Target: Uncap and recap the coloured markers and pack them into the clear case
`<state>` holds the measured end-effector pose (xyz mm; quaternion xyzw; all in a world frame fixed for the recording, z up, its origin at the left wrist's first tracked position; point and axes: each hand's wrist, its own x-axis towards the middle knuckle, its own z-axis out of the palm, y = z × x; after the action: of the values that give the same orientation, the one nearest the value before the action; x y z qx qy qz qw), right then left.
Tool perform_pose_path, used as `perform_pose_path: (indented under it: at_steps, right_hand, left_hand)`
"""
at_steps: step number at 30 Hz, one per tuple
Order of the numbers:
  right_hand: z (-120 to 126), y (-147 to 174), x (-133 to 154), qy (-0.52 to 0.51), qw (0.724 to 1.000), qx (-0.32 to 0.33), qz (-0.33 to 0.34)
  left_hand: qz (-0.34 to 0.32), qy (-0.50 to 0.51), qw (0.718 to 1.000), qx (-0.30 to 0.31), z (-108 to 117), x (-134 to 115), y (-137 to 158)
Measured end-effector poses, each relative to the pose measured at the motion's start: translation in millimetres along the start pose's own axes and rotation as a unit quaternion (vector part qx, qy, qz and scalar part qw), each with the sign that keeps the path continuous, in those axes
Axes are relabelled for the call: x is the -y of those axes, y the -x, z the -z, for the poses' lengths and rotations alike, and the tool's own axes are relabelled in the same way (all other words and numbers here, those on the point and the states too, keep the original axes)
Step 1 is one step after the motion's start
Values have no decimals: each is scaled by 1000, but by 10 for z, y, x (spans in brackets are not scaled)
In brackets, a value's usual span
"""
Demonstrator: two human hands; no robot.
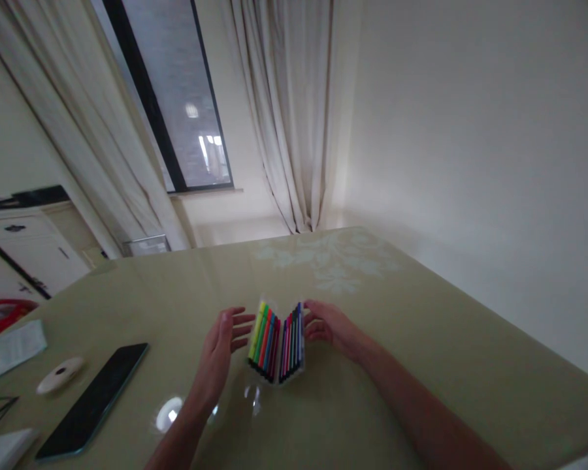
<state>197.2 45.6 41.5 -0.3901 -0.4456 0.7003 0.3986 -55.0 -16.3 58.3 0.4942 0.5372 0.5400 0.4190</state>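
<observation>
A clear plastic marker case (276,378) stands opened in a V on the table in front of me. Slim markers with black ends fill both halves. Yellow, green, orange, blue and dark red ones (264,339) line the left half; pink, dark and purple ones (291,343) line the right. My left hand (221,343) is beside the left half, fingers apart and stretched toward its edge. At the right half's upper edge, my right hand (326,326) has its fingers loosely bent and apart, their tips close to or touching the case.
On the glossy greenish table (372,405), a black phone (95,401) lies to the left. Near it are a white oval object (60,375), a pale sheet (12,349), a red item (4,313) and a white object (7,450). A wall (480,163) borders the right side.
</observation>
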Motion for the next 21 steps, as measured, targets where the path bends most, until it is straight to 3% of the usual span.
perform_pose_path:
  at_steps: [2,4,7,11,13,15,21]
  right_hand:
    - [-155,71,-34,-43,998,54,7]
    - [-272,125,-66,-48,997,56,24]
    - [-318,148,-87,-16,998,46,39]
    - [-203,102,-80,143,985,-30,91]
    - [-129,88,-63,266,946,-93,159]
    - [-75,101,-33,370,891,-122,234]
    - [-150,286,61,549,684,-50,478]
  left_hand:
    - [-34,6,995,92,-145,9,117]
    - [-114,-72,980,146,-273,55,215]
    - [-180,-208,955,113,-361,142,272]
    - [-211,-263,933,128,-296,150,234]
    - [-235,-268,923,148,-244,103,210]
    - [-252,-271,917,152,-211,53,199]
    - [-262,-291,908,150,-225,67,229]
